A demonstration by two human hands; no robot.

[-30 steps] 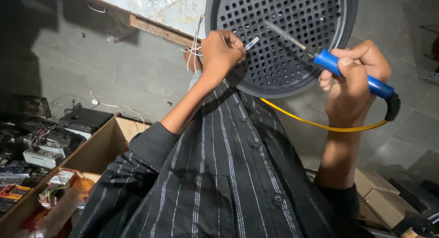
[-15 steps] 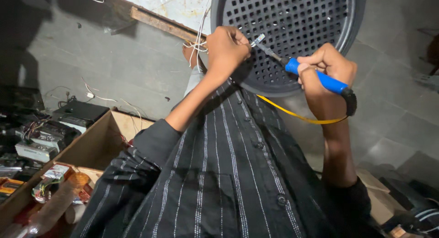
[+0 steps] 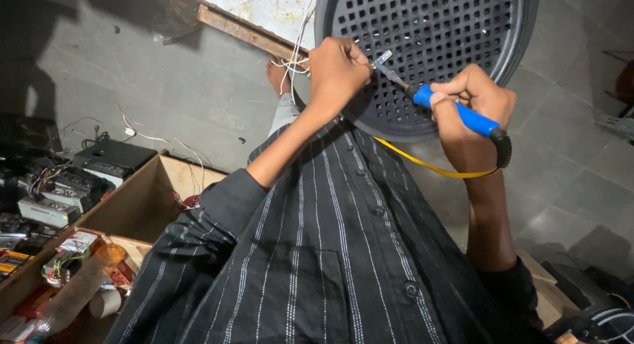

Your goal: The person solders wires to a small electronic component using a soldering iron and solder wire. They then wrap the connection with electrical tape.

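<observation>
Here we hold a blue soldering iron (image 3: 456,111) in our right hand (image 3: 472,109), fingers wrapped tight round its handle, its tip touching a small part (image 3: 382,56) pinched in the curled fingers of our left hand (image 3: 337,70). Both hands sit before a round black grille (image 3: 449,33). A yellow cord (image 3: 429,164) trails from the iron. Lower left stands a box (image 3: 142,208) of electronics.

Blue-handled soldering iron (image 3: 456,110) at a round black grille (image 3: 456,27)

Iron slants, tip on a small part (image 3: 383,56) (pale, blurred); grille stands tilted.
</observation>
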